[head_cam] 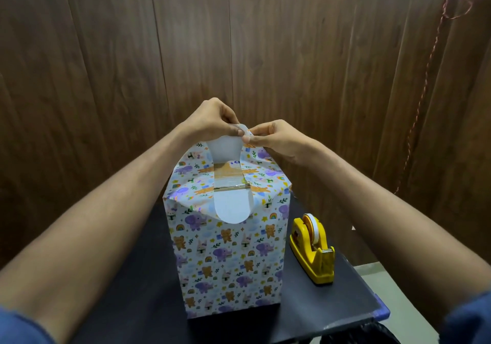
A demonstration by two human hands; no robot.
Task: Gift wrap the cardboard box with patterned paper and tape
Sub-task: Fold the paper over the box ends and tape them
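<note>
- Two bare forearms with blue sleeves at the elbows reach forward from the lower corners of the view, over a black table (pixel 148 314).
- The box (pixel 231 258), covered in patterned paper (pixel 240 272) with purple elephants, orange bears, rabbits and rainbows on white, stands upright on the table, its base close to the near edge and roughly midway between the left and right edges.
- A yellow tape dispenser (pixel 313 253) sits on the table just to the right of the box, near the right edge, apart from the box, with a roll of pale tape in its wheel.
- At the top of the box the paper is folded in from the left and right sides; a strip of brown cardboard with glossy tape shows in the gap between the folds.
- The near flap (pixel 231 208), rounded at its end and showing its plain white underside, hangs down over the front face of the box.
- The far flap (pixel 225 147), also white on the side facing the camera, stands up above the far top edge.
- The left hand (pixel 212 120) pinches the tip of the far flap between thumb and curled fingers.
- The right hand (pixel 276 138) pinches the same tip from the right side, fingertips almost meeting those of the left hand.
- Behind stands a dark wood-panelled wall (pixel 106 64), with a thin reddish cord (pixel 422 96) hanging down at the right.
</note>
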